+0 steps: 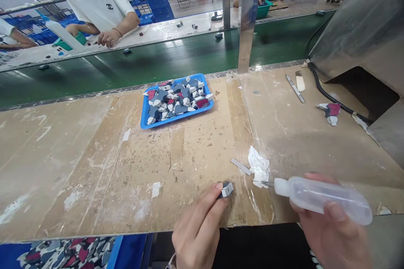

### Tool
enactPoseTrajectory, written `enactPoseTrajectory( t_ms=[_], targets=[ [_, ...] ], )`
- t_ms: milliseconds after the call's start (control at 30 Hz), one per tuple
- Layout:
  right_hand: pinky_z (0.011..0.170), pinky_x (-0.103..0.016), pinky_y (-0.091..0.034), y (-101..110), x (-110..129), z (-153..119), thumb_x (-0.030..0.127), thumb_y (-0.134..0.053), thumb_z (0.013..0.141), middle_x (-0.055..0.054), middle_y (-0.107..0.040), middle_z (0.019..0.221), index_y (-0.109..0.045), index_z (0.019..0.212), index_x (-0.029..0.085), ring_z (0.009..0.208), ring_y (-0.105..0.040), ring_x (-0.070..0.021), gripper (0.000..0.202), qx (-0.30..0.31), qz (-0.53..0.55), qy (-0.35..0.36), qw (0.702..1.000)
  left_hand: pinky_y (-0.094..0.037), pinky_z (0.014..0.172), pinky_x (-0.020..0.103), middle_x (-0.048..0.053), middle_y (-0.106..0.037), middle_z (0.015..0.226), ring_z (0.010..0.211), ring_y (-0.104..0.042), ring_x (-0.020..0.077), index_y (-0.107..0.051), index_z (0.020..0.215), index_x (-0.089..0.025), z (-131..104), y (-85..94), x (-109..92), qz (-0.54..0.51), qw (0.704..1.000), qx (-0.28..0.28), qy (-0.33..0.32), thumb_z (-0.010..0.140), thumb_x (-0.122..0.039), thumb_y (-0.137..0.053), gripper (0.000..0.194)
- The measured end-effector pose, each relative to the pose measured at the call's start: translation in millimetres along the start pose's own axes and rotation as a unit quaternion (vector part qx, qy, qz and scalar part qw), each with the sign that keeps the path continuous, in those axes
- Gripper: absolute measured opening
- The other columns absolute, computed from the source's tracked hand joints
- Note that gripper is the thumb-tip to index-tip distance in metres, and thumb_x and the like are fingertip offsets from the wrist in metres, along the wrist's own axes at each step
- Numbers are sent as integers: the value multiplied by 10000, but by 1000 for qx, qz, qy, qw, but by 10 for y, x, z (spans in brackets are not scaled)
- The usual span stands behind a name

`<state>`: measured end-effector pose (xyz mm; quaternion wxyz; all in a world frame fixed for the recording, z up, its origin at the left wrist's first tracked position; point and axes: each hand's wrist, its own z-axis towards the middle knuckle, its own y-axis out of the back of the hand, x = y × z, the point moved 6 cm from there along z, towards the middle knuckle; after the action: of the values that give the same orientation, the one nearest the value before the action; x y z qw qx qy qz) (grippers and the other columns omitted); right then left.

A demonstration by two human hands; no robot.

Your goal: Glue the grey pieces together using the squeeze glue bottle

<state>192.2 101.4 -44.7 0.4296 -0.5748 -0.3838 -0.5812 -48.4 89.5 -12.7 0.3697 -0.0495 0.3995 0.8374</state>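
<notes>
The left hand (197, 229) pinches a small grey part (227, 190) between its fingertips, nearer than the tray (144, 114) and right of it. Farther right of the tray, the right hand (333, 229) curls around a bottle (328, 197), nozzle toward a tissue (259, 166). Grey, white and red pieces (180, 108) fill the tray.

Left hand (197, 229): bare, with slender fingers and short-looking nails
Left wrist: a narrow, pale band (171, 262), cut off by the bottom edge of view
Right hand (334, 231): bare, slightly blurred
Lap: plain black cloth (259, 246)
Near right wrist: small white marks (315, 258) on black, print or trim unclear
</notes>
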Motion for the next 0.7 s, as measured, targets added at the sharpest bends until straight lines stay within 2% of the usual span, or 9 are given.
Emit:
enactPoseTrajectory(
  t_ms=[67,133,233,333,467,600,700],
  targets=[
    [537,-274,-560,5,22,54,549,-753,847,-54,-628,850,-720,954,272,693,-630,-191,298,-42,69,9,997,-635,915,286,109,-749,1164,1091,-731,213,-728,1034,-106,-3,-9,8,-2,1000,8,4,860,163,-590,350],
    [571,-283,-554,-88,109,75,503,-773,828,-58,-601,898,-702,888,244,776,-613,-202,276,-48,89,55,993,-630,923,282,111,-751,1152,1091,-732,213,-729,1022,-96,5,0,4,-7,1000,3,4,862,163,-596,333],
    [611,-314,-544,-317,307,16,398,-750,851,-59,-604,899,-663,920,221,820,-601,-217,209,-19,39,187,981,-625,931,282,118,-750,1152,1090,-732,215,-734,1008,-83,37,20,-18,-20,1000,-2,7,865,161,-604,311],
    [557,-338,-514,-467,417,-80,394,-704,901,-46,-591,787,-647,932,219,752,-593,-224,187,-37,-24,267,963,-627,935,297,129,-744,1171,1111,-724,230,-735,1013,-80,71,40,-32,-25,999,4,21,861,157,-615,306],
    [515,-345,-521,-551,476,-100,385,-686,919,-45,-611,759,-641,968,206,712,-613,-225,191,-27,-42,301,952,-633,936,320,149,-731,1200,1135,-713,245,-722,1064,-69,85,37,-35,-37,999,24,19,883,133,-604,296],
    [504,-278,-551,-591,571,-39,321,-690,912,-29,-643,758,-642,959,170,686,-648,-182,165,9,-68,347,935,-632,934,307,146,-736,1180,1124,-715,232,-721,1034,-75,88,44,-34,-31,999,17,-2,916,86,-611,228],
    [514,-268,-578,-631,609,-13,313,-684,921,-36,-670,755,-648,973,161,686,-668,-184,165,41,-94,371,923,-629,938,298,137,-742,1168,1121,-717,222,-723,1024,-86,105,38,-31,-25,999,25,-1,944,52,-604,199]
  ],
)
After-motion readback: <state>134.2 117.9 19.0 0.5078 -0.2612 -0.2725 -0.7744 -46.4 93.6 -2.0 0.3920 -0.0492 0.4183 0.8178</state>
